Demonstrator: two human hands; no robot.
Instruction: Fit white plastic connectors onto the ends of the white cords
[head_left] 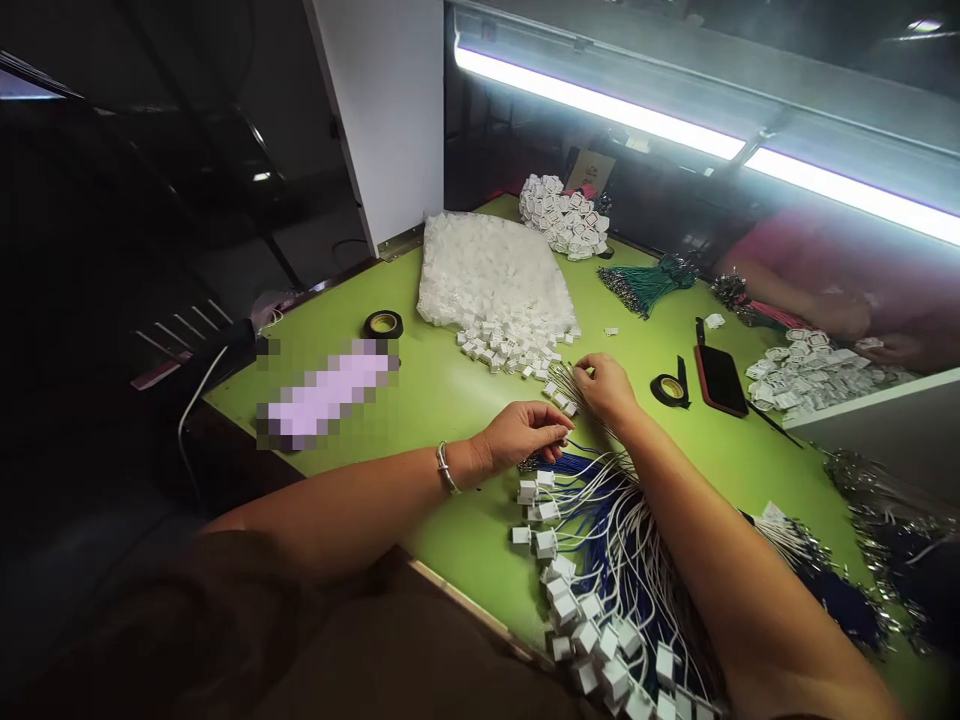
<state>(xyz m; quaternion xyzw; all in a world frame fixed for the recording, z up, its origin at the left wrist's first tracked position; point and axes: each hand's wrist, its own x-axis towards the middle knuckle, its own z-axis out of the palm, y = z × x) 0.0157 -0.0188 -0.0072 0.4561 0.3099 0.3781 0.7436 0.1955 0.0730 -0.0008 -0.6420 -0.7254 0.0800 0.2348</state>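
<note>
My left hand (525,437), with a bracelet at the wrist, pinches a small white connector (568,436); a blue wire runs from beside it. Just beyond, my right hand (606,388) is closed at the thin ends of a wire bundle (559,378); exactly what its fingertips grip is hidden. Several loose connectors lie by those ends. Below both hands spread white and blue wires (616,520), many ending in white connector housings (566,608) that hang toward the front edge. A heap of white connectors (510,345) spills from a clear plastic bag (491,265) ahead of my hands.
Black tape rolls (383,324) (667,389) lie left and right on the green table (442,400). A phone (721,380), green wires (651,283) and white part piles (566,215) (810,370) stand farther off. Another person's arm (787,280) shows behind the divider.
</note>
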